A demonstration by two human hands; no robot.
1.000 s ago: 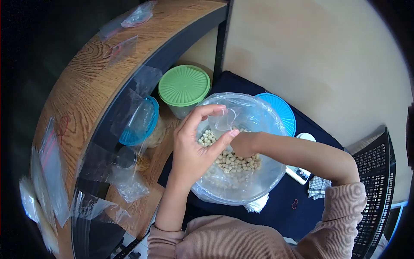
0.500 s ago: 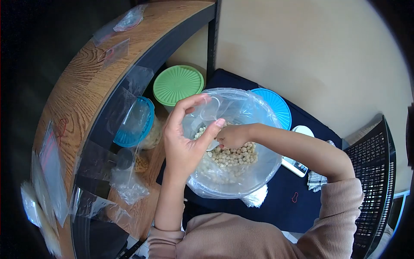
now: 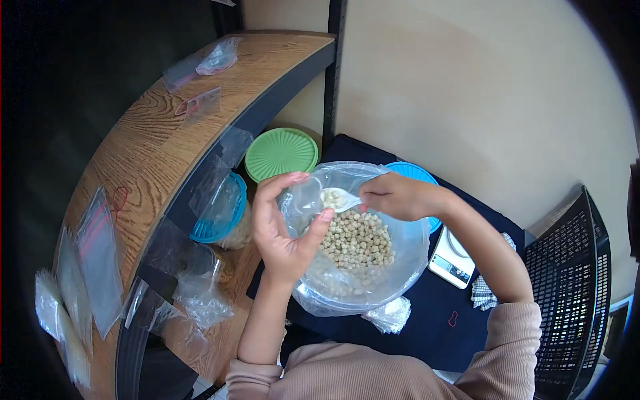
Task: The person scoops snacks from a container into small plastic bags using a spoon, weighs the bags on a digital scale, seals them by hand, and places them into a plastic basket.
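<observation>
A large clear plastic bag lines a round tub (image 3: 407, 267), with many pale round pieces (image 3: 357, 243) inside. Over the tub's left side, my left hand (image 3: 283, 227) holds a small clear bag (image 3: 307, 195) open between thumb and fingers. My right hand (image 3: 403, 195) grips the handle of a white spoon (image 3: 347, 200). The spoon's bowl carries pale pieces and is at the mouth of the small bag.
Behind the tub are a green-lidded container (image 3: 281, 155) and a blue lid (image 3: 413, 173). A white scale (image 3: 453, 260), checked cloth (image 3: 485, 293) and black basket (image 3: 567, 280) lie right. Plastic bags (image 3: 100, 260) lie on the wooden shelf (image 3: 157, 127).
My right hand has risen out of the tub, bringing up the spoon with pieces on it, to the small bag's mouth. My left hand still holds that bag. The camera view has shifted.
</observation>
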